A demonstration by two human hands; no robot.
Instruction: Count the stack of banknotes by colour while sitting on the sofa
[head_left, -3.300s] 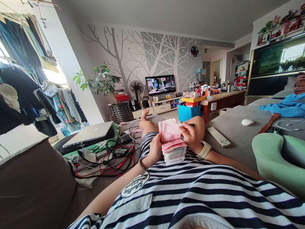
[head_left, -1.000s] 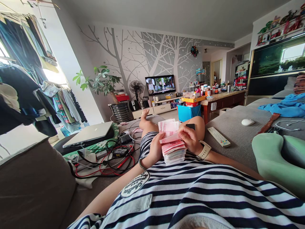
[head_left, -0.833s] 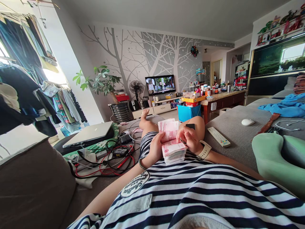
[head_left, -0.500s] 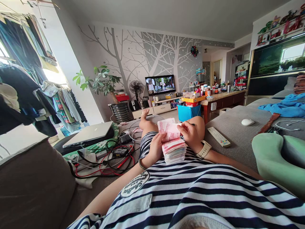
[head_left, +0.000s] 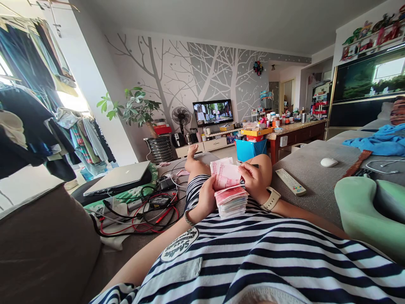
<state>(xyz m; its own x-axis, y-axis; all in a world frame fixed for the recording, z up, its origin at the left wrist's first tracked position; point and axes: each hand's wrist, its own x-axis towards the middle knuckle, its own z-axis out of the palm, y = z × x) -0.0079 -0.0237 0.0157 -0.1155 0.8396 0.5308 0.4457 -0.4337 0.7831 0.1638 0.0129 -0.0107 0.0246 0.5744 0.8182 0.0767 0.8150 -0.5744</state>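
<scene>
A thick wad of pink-and-white banknotes (head_left: 232,203) is folded over above my lap, its layered edges facing me. My left hand (head_left: 207,195) grips the wad from the left side, thumb pressed on the notes. Upper notes (head_left: 226,175) stand up and lean away beyond the fold. At their right edge my right hand (head_left: 252,179) pinches a note between thumb and fingers, a pale watch on its wrist. Most fingers of the left hand are hidden behind the wad.
On the grey sofa right of me lie a remote control (head_left: 291,181), a white mouse (head_left: 329,162) and a green neck pillow (head_left: 354,202). Tangled cables (head_left: 152,207) and a closed laptop (head_left: 118,177) are on the left. A blue box (head_left: 251,150) stands beyond my knees.
My right hand has shifted slightly right and the note between the hands is spread a little wider. The wad and my left hand stay nearly in place.
</scene>
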